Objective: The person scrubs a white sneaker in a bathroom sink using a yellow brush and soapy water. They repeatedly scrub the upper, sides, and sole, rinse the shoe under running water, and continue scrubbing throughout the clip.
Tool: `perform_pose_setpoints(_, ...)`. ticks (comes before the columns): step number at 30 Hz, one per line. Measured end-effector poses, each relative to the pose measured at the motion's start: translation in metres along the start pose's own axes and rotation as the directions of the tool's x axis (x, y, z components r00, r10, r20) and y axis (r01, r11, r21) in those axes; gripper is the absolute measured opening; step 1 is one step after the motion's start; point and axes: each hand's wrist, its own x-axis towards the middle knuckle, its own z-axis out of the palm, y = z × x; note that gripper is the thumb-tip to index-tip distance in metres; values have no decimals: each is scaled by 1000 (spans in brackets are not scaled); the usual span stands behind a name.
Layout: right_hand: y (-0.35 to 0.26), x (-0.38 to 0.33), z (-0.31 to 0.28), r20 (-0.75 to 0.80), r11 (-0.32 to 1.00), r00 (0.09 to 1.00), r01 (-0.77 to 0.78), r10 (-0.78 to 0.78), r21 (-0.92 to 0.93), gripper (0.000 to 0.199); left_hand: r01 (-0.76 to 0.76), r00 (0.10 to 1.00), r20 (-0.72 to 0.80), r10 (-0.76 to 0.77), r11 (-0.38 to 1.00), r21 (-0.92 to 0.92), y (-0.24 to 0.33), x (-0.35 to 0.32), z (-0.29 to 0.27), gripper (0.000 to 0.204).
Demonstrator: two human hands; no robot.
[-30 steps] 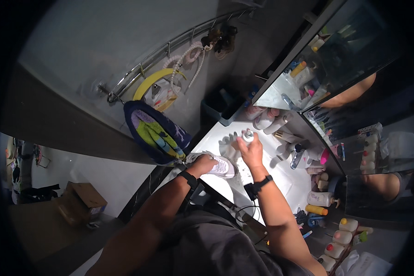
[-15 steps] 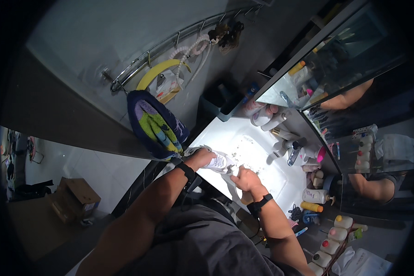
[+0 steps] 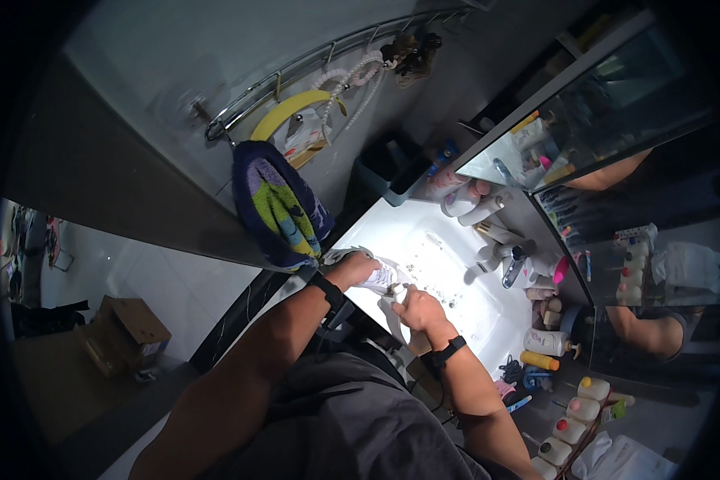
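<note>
My left hand (image 3: pixel 358 270) is closed around a white lace-up shoe (image 3: pixel 381 276), gripping it near its ankle opening. The shoe lies over the near left edge of the white washbasin (image 3: pixel 476 320), its toe toward my right hand. Closed fingers of my right hand (image 3: pixel 424 310) hold a small white thing (image 3: pixel 398 293) against the toe end. Glare and the fingers hide what kind of thing it is. Dark specks and wet spots are scattered over the basin's bottom.
A patterned towel (image 3: pixel 274 206) hangs from a metal rail (image 3: pixel 276 84) at the left. Bottles and a faucet (image 3: pixel 514 270) line the basin's far right side, under a mirror cabinet (image 3: pixel 592 104). A dark bin (image 3: pixel 390 164) stands behind; cardboard boxes (image 3: pixel 126 332) sit far left.
My right hand has shifted slightly left and up along the shoe, with the white thing now at its toe. The left hand keeps its hold; the whole view has turned a little.
</note>
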Motion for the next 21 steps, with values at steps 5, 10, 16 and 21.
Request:
perform_pose_setpoints(5, 1, 10, -18, 57, 998, 998, -15, 18, -57, 59, 2, 998, -60, 8, 984, 177, 15, -14, 5, 52)
perform_pose_setpoints(10, -5, 24, -37, 44, 989, 993, 111, -107, -101, 55, -79, 994, -38, 101, 919, 387, 24, -32, 5, 54)
perform_pose_setpoints(16, -21, 30, -70, 54, 981, 985, 168, -163, -93, 57, -85, 992, -53, 116, 914, 397, 22, -46, 8, 55)
perform_pose_setpoints(21, -19, 29, -106, -180, 933, 920, 319, -347, -169, 56, -117, 990, -41, 136, 945, 304, 15, -51, 8, 51)
